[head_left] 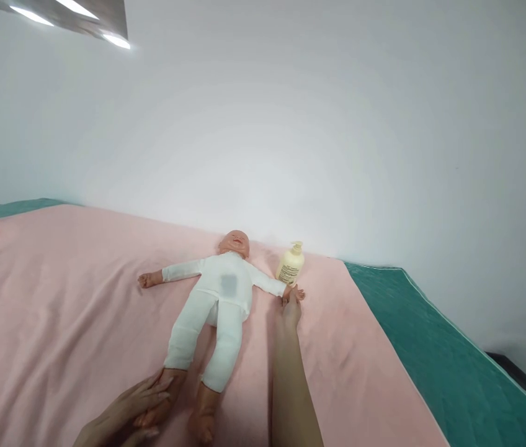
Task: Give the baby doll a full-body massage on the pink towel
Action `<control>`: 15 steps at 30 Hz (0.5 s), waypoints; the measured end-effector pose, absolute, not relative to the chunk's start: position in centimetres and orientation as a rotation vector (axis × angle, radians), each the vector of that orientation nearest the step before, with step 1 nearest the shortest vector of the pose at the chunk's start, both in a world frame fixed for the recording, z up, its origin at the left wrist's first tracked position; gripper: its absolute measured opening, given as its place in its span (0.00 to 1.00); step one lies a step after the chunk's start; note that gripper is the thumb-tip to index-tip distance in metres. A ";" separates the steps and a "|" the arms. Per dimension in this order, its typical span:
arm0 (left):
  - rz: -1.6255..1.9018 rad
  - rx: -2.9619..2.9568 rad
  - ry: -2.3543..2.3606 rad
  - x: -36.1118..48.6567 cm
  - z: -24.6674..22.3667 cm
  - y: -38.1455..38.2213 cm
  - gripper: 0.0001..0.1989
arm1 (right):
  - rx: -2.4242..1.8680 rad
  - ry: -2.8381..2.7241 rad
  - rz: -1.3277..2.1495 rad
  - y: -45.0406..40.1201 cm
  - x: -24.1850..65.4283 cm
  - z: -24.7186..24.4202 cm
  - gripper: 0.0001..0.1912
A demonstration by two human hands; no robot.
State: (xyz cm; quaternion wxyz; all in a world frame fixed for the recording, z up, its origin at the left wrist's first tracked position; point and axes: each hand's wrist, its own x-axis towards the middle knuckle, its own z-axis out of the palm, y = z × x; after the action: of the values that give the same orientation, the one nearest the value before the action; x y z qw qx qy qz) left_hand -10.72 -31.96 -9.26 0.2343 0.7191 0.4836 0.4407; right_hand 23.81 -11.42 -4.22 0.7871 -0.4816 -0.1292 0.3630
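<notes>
A baby doll (229, 313) lies on its back, arms spread, with a white cloth body and a grey square patch on the chest. Its head is at the far side and its bare feet point toward me. My left hand (135, 403) is around the doll's foot on the left, fingers along the ankle and thumb on the near side. Out at the right, my right hand (291, 310) pinches the doll's hand (299, 293). Just behind that hand stands a pale yellow pump bottle (290, 264) with printed text too small to read.
A pink blanket (58, 298) with some wrinkles lies under the doll. Green padded surface (402, 323) shows past its right edge and at the far left. A white wall (263, 124) rises directly behind. Dark edging (523, 379) runs along the lower right.
</notes>
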 end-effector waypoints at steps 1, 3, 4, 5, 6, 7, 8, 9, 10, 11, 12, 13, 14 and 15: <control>1.209 1.984 1.317 -10.7 -9.3 -32.0 0.17 | -1.036 -0.276 0.780 -11.4 23.8 -4.3 0.14; 1.198 2.010 1.293 -10.8 -9.5 -31.9 0.20 | -1.035 -0.282 0.772 -11.3 23.8 -4.3 0.13; 1.192 2.017 1.287 -10.9 -9.7 -31.9 0.21 | -1.037 -0.290 0.767 -11.3 23.8 -4.4 0.14; 1.187 2.021 1.287 -10.9 -9.8 -31.9 0.21 | -1.039 -0.303 0.764 -11.3 23.8 -4.4 0.14; 1.185 2.026 1.289 -10.9 -10.0 -31.9 0.21 | -1.043 -0.316 0.759 -11.3 23.9 -4.4 0.14; 1.186 2.028 1.294 -10.9 -10.1 -32.0 0.21 | -1.048 -0.331 0.753 -11.3 23.9 -4.4 0.15; 1.191 2.025 1.302 -10.9 -10.1 -32.0 0.22 | -1.053 -0.344 0.742 -11.4 23.9 -4.3 0.15; 1.196 2.017 1.309 -10.9 -10.1 -32.0 0.22 | -1.060 -0.358 0.727 -11.5 23.8 -4.2 0.16; 1.215 2.000 1.316 -10.8 -9.9 -31.9 0.22 | -1.067 -0.372 0.707 -11.6 23.7 -4.0 0.17; 1.240 1.978 1.321 -10.7 -9.5 -31.9 0.22 | -1.077 -0.387 0.682 -11.8 23.4 -3.8 0.18; 1.266 1.956 1.324 -10.6 -9.0 -31.7 0.22 | -1.085 -0.407 0.656 -12.1 23.0 -3.4 0.19; 1.293 1.942 1.324 -10.4 -8.4 -31.5 0.21 | -1.089 -0.433 0.628 -12.4 22.5 -3.0 0.20; 1.313 1.940 1.324 -10.2 -7.7 -31.2 0.21 | -1.088 -0.465 0.603 -12.8 21.8 -2.5 0.21; 1.327 1.950 1.321 -10.0 -6.9 -30.8 0.21 | -1.079 -0.509 0.580 -13.2 21.1 -2.0 0.22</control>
State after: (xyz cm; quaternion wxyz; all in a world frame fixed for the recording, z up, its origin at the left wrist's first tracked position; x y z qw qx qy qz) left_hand -10.02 -30.83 -6.88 0.2175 0.7041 0.4769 0.4790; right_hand 21.07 -13.18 -1.96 0.7880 -0.5008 -0.2360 0.2694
